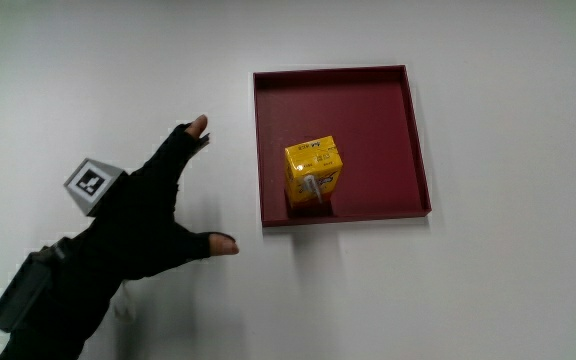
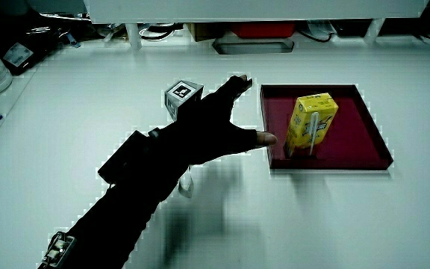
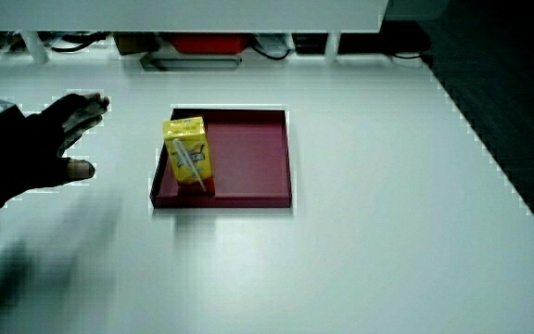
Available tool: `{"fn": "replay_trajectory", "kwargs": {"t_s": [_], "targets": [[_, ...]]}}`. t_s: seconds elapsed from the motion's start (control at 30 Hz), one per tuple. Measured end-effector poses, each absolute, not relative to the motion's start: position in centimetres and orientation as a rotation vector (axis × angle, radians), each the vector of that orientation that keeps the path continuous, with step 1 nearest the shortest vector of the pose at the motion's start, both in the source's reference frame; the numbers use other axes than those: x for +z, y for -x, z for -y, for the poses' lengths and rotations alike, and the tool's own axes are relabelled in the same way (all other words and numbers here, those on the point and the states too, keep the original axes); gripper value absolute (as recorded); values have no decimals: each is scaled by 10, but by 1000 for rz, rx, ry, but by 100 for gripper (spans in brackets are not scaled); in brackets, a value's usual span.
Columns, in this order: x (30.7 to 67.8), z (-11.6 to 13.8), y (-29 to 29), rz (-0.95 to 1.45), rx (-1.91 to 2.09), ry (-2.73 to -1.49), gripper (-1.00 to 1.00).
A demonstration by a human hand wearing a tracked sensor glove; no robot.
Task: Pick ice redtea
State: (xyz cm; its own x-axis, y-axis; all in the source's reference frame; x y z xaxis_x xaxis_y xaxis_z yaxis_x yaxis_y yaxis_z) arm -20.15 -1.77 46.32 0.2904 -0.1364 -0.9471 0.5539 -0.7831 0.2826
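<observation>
The hand (image 1: 143,215) is held over the worktop (image 1: 468,290) just beside the red tray (image 1: 418,140), fingers spread apart, nothing gripped. The yellow drink carton (image 1: 313,172) is seen upright inside the tray, against the rim nearer the person, untouched.

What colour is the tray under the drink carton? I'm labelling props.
Dark red tray, clearest in the main view, holding a yellow carton.
</observation>
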Motion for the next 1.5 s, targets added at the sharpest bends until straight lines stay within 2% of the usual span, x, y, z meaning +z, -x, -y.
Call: {"fn": "replay_trajectory", "kwargs": {"t_s": [0.4, 0.5, 0.97, 1.23, 1.5], "targets": [[486, 30, 155, -278, -1547, -1875, 0], [493, 34, 148, -354, -1576, -1895, 0], [508, 41, 123, -339, -1617, -1868, 0], [508, 41, 122, -343, -1622, -1901, 0], [507, 39, 127, -344, -1672, -1975, 28]]}}
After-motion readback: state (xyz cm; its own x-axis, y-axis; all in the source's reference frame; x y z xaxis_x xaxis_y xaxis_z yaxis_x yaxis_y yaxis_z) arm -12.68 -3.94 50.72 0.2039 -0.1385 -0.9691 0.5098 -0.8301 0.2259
